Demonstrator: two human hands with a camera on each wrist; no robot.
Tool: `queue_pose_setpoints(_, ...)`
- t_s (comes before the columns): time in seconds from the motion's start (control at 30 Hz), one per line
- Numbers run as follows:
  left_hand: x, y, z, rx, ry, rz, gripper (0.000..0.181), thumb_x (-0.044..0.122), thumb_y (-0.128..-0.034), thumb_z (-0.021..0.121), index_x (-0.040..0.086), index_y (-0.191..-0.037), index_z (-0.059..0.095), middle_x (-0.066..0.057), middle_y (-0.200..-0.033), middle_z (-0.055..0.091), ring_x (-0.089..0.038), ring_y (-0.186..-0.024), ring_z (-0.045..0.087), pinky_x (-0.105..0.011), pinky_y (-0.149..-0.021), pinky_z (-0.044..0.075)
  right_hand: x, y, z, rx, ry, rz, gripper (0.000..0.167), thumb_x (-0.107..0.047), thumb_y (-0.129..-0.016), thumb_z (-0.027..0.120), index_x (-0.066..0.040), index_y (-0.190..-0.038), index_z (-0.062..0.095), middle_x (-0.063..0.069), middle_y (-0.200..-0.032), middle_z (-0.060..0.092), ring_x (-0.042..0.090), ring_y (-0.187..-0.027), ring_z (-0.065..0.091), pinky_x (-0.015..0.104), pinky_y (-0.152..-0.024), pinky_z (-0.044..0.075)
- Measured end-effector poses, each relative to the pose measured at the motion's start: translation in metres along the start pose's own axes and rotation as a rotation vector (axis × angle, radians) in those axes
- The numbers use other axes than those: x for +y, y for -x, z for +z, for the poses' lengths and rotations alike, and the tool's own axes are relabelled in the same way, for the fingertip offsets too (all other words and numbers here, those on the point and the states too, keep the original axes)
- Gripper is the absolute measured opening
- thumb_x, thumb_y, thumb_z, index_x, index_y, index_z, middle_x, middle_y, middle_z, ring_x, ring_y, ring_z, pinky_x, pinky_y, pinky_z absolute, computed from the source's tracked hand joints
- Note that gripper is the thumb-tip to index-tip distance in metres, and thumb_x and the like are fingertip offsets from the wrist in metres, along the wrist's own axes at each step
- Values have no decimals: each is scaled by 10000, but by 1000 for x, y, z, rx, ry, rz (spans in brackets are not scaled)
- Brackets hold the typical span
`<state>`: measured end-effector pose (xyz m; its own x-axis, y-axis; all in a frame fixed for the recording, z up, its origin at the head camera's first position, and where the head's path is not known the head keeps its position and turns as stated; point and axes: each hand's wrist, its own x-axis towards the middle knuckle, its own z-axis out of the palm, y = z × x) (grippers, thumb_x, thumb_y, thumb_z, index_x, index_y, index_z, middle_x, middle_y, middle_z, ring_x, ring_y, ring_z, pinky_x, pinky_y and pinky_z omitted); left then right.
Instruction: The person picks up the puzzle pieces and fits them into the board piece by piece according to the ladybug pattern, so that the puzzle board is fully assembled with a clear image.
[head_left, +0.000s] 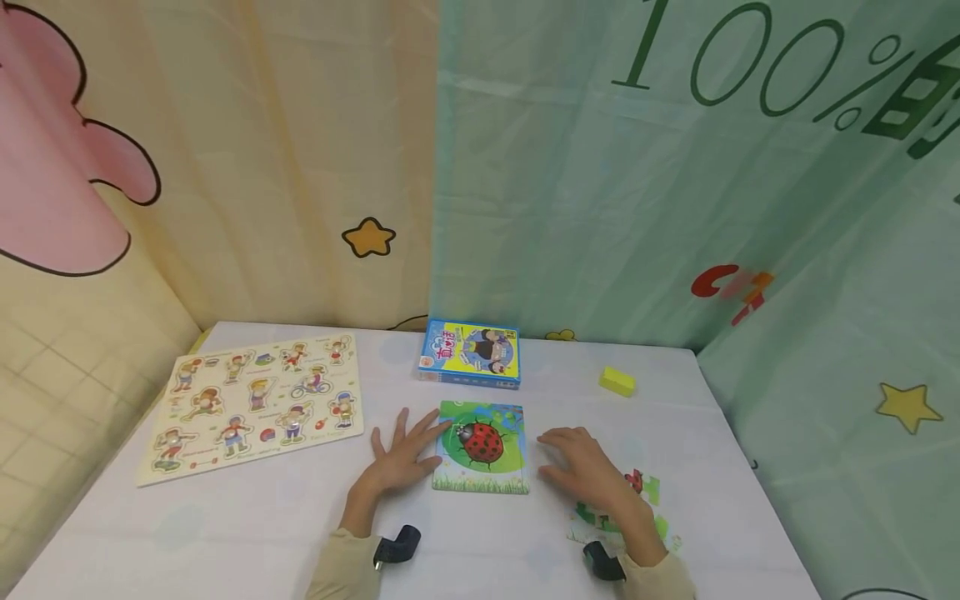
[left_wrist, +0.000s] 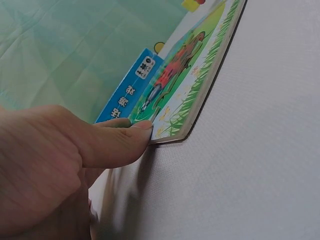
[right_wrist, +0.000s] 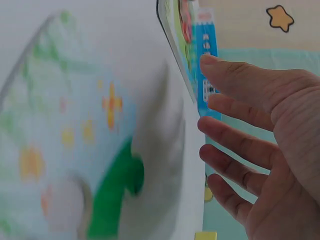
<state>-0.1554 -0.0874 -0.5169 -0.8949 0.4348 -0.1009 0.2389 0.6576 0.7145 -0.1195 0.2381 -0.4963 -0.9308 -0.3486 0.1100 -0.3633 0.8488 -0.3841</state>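
Observation:
A square ladybug puzzle board point(head_left: 482, 444) lies flat near the table's middle, green with a grass border. My left hand point(head_left: 403, 458) has its fingers spread at the board's left edge. In the left wrist view its thumb point(left_wrist: 117, 145) touches the corner of the ladybug puzzle board point(left_wrist: 197, 75). To the right of the board, and apart from it, my right hand point(head_left: 581, 467) holds nothing, its fingers lightly bent. Under the right forearm lies a second ladybug picture with pieces point(head_left: 652, 492), partly hidden by the arm; it is blurred in the right wrist view point(right_wrist: 65, 115).
A blue and yellow box point(head_left: 470, 354) sits behind the board. A wooden knob puzzle point(head_left: 258, 400) with figures of children covers the table's left part. On the right is a small yellow block point(head_left: 617, 382). Printed curtains point(head_left: 570, 208) hang behind the table.

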Motion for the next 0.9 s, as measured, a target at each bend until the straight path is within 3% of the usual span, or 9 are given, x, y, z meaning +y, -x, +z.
queue_pose_setpoints(0.3,0,-1,1,1,1,8,550,186,-963,619,183,-1494,478,-115,-1649,273,-508,-1515,-42,-767,-1088,-161,32,28,-26,29,20,95,437,-202,-842,806,-54,-1235,683,114,-1278,644,333,-1185,560,537,-1012,479)
queue_pose_setpoints(0.67,2,1,2,0,-2,-3,538,173,-962,620,194,-1485,494,-96,-1650,280,-494,-1522,-41,-765,-1096,-160,87,72,-43,-50,-13,264,602,-335,-817,819,-47,-1311,632,186,-1382,570,436,-1273,497,628,-1052,424)
queue_pose_setpoints(0.9,2,2,1,13,-1,-1,538,171,-958,626,183,-1480,499,-106,-1645,287,-502,-1519,-29,-771,-1093,-153,99,83,-50,-93,-45,333,680,-424,-788,825,-75,-1334,618,215,-1392,553,487,-1296,477,683,-1029,405)
